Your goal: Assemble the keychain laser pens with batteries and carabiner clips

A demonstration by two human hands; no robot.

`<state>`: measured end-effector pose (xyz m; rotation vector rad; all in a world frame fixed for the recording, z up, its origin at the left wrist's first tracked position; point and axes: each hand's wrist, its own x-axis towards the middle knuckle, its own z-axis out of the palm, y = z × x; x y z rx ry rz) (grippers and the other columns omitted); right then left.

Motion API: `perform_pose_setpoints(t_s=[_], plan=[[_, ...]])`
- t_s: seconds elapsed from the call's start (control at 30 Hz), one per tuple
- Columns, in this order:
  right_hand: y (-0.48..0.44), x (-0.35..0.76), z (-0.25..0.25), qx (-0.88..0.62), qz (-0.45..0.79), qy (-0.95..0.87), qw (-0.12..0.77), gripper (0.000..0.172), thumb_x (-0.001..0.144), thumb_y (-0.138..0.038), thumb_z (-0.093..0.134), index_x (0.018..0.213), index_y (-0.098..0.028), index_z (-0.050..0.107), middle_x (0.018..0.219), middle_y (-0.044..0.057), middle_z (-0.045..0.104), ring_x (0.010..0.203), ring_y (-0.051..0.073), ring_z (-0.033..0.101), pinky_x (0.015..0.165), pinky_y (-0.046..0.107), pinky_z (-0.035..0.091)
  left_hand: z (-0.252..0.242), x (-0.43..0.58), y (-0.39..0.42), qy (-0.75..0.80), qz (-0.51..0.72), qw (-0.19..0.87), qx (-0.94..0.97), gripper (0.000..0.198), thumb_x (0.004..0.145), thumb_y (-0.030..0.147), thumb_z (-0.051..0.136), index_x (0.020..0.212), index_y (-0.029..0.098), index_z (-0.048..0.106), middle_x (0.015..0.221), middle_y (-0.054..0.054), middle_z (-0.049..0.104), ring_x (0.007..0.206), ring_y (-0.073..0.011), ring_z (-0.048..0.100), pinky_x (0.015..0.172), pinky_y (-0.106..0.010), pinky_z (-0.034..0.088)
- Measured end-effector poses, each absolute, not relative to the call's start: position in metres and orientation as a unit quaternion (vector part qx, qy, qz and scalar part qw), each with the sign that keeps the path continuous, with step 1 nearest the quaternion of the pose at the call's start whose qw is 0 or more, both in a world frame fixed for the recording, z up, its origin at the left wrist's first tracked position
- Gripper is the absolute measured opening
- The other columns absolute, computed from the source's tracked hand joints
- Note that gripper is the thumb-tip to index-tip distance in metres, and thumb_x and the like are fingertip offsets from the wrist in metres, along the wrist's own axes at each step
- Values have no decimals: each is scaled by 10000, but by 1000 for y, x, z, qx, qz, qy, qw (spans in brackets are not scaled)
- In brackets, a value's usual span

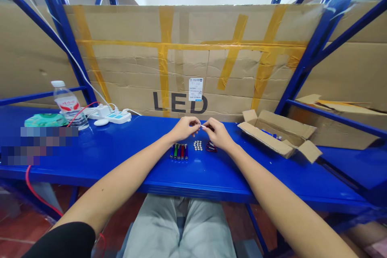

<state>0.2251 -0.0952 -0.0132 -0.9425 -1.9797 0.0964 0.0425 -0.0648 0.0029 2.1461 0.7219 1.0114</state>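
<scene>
My left hand (186,127) and my right hand (218,133) meet above the middle of the blue table, both closed in a pinch. Between their fingertips is a small thin pale piece (203,126), too small to name. It reaches from my right fingers to the tips of my left ones. Below my left hand lies a row of several slim metallic tubes (178,151) in blue, green and red. To their right sit several small round silver cells (198,145) in rows. Beside my right wrist is a dark red and black bundle of loops (211,147).
An open cardboard box (272,133) with blue items inside stands at the right. On the left are a water bottle (69,105), a green packet (45,120) and a white power strip (118,117) with cables. A large taped cardboard sheet (133,72) closes off the back.
</scene>
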Motion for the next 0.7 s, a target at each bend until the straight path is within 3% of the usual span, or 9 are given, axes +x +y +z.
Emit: perform_pose_setpoints(t_s=[0.17, 0.23, 0.33, 0.7], plan=[[-95, 224, -12, -424, 77, -793, 430, 163, 869, -216, 493, 735, -182, 580, 751, 39, 590, 720, 164, 540, 697, 289, 406, 0, 44, -65, 280, 382, 283, 834, 104, 802, 202, 551, 804, 135, 629, 659, 3, 621, 554, -102, 562, 581, -233, 453], [-93, 224, -13, -432, 86, -784, 438, 84, 807, -258, 586, 768, -184, 574, 778, 30, 586, 719, 164, 533, 675, 284, 412, 0, 45, -66, 283, 387, 275, 833, 122, 810, 215, 547, 825, 137, 639, 663, 1, 624, 562, -104, 559, 582, -232, 449], [-90, 225, -17, -424, 98, -770, 466, 139, 724, -238, 648, 791, -190, 537, 797, 19, 580, 729, 163, 528, 660, 277, 421, 1, 45, -66, 280, 391, 281, 830, 144, 819, 239, 548, 849, 135, 643, 681, -6, 628, 582, -109, 559, 571, -230, 449], [-90, 229, -14, -419, 157, -762, 469, 130, 782, -289, 591, 728, -172, 594, 712, 24, 613, 668, 153, 529, 631, 276, 414, 2, 44, -67, 275, 381, 254, 845, 125, 812, 227, 560, 815, 137, 647, 674, 0, 633, 623, -110, 552, 603, -227, 416]])
